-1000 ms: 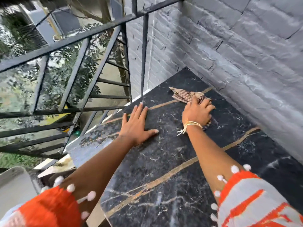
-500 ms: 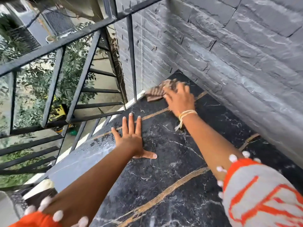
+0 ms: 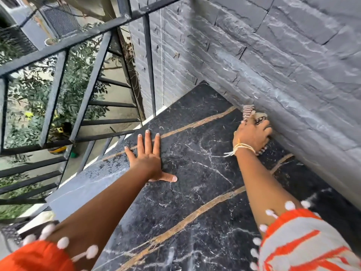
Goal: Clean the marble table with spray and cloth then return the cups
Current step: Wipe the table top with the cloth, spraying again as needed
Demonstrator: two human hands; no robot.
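The black marble table [image 3: 195, 192] with white veins and gold-brown lines fills the middle and lower view. My left hand [image 3: 149, 159] lies flat on it, palm down, fingers spread, holding nothing. My right hand [image 3: 253, 135] presses a striped brown-and-white cloth [image 3: 248, 111] onto the marble at the table's right edge, against the grey wall. Most of the cloth is hidden under the hand. No spray bottle and no cups are in view.
A grey stone-brick wall [image 3: 273, 65] borders the table on the right and at the far end. A black metal railing [image 3: 88, 89] runs along the left, with a drop to plants and ground beyond it. The table's left edge [image 3: 82, 184] reflects light.
My right hand has swept the cloth from the far left corner of the table across to the right edge by the wall. My left hand stays flat on the marble.
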